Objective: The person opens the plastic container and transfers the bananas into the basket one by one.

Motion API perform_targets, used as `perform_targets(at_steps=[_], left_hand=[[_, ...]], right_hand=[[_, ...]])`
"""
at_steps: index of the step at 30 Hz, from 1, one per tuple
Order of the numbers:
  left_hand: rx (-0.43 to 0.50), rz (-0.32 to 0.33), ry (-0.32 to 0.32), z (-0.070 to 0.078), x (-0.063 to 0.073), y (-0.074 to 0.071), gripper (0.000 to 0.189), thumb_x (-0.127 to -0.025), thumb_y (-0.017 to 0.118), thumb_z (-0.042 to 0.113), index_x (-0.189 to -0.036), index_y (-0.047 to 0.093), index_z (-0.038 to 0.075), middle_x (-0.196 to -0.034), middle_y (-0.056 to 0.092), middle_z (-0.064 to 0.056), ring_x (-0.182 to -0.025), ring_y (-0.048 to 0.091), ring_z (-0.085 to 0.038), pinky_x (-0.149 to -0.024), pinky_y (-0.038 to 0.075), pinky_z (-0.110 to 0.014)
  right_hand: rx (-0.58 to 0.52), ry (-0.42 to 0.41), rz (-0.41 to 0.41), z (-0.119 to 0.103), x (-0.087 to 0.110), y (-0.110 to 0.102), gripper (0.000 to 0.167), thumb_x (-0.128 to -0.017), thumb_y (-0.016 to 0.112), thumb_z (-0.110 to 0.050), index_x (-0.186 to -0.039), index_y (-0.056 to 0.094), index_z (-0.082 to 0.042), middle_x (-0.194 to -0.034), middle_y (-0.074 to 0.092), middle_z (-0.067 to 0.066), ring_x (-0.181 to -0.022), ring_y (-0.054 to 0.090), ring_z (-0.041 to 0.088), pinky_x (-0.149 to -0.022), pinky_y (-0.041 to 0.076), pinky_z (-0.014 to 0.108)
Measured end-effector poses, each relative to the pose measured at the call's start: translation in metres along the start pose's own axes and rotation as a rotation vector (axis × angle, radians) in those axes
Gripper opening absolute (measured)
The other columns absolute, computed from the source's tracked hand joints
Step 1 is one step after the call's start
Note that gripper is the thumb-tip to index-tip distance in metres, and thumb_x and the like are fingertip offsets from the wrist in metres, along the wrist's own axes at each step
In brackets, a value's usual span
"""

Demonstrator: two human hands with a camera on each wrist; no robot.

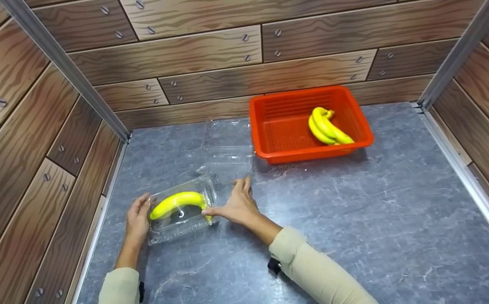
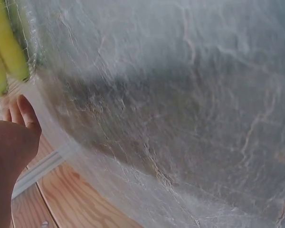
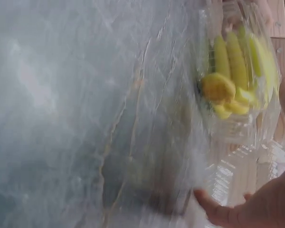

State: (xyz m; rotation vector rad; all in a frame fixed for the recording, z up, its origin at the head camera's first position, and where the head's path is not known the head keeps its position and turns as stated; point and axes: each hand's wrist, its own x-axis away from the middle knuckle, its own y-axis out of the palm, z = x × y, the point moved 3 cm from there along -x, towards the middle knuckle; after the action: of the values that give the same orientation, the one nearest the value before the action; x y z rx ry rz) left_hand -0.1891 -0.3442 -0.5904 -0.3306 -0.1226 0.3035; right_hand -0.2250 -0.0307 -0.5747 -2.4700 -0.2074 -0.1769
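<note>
A clear plastic clamshell box with yellow bananas inside lies at the left of the grey surface, its lid down over them. My left hand holds the box's left end between thumb and fingers; in the left wrist view the fingertips are close by the banana ends. At the box's right end is my right hand, thumb by the rim and fingers spread away from it. Through the plastic, the right wrist view shows the banana stem end.
An open, clear plastic box lies behind, left of the red basket. Another banana bunch lies in the basket's right side. Wood-patterned walls with metal edge strips enclose the surface at the back and sides.
</note>
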Motion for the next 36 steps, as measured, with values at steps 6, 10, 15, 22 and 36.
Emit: perform_targets(at_steps=[6,10,15,22,36], left_hand=[[-0.028,0.002,-0.016,0.001,0.000,0.000,0.048,-0.115,0.044,0.019,-0.157,0.047,-0.002,-0.154,0.058,-0.027,-0.137,0.063,-0.018,-0.099,0.041,0.001],[-0.035,-0.007,-0.014,-0.001,-0.001,0.000,0.049,-0.115,0.044,0.020,-0.158,0.046,-0.003,-0.155,0.058,-0.027,-0.146,0.055,-0.037,-0.098,0.041,0.002],[-0.024,0.000,-0.022,-0.001,-0.002,-0.001,0.048,-0.115,0.045,0.019,-0.157,0.048,-0.002,-0.154,0.059,-0.026,-0.142,0.059,-0.029,-0.098,0.042,0.002],[-0.005,-0.043,-0.039,0.000,-0.001,0.002,0.050,-0.116,0.042,0.022,-0.160,0.043,-0.001,-0.158,0.056,-0.025,-0.148,0.054,-0.036,-0.097,0.041,0.003],[0.055,-0.048,-0.031,0.005,-0.001,0.027,0.049,-0.114,0.046,0.019,-0.158,0.046,-0.003,-0.155,0.057,-0.027,-0.146,0.056,-0.040,-0.098,0.047,-0.001]], right_hand=[[-0.009,-0.014,0.048,-0.004,0.000,-0.004,0.142,-0.052,0.100,-0.070,-0.158,0.033,-0.004,-0.175,-0.034,0.014,-0.145,0.050,0.052,-0.064,0.056,0.029],[-0.041,-0.030,0.058,-0.002,-0.001,-0.004,0.137,-0.054,0.102,-0.063,-0.157,0.032,-0.006,-0.175,-0.033,0.015,-0.149,0.045,0.054,-0.060,0.055,0.027],[-0.032,-0.066,-0.010,-0.003,-0.005,-0.005,0.139,-0.056,0.101,-0.064,-0.162,0.031,-0.006,-0.174,-0.035,0.015,-0.149,0.044,0.057,-0.062,0.057,0.029],[0.031,-0.155,-0.138,-0.001,-0.014,-0.010,0.139,-0.061,0.097,-0.068,-0.165,0.027,-0.010,-0.179,-0.019,0.020,-0.145,0.051,0.054,-0.104,0.059,0.056],[-0.160,-0.214,-0.270,0.018,-0.009,-0.019,0.136,-0.077,0.093,-0.053,-0.172,0.006,-0.008,-0.176,0.025,0.023,-0.161,0.035,0.043,-0.129,0.036,0.060]])
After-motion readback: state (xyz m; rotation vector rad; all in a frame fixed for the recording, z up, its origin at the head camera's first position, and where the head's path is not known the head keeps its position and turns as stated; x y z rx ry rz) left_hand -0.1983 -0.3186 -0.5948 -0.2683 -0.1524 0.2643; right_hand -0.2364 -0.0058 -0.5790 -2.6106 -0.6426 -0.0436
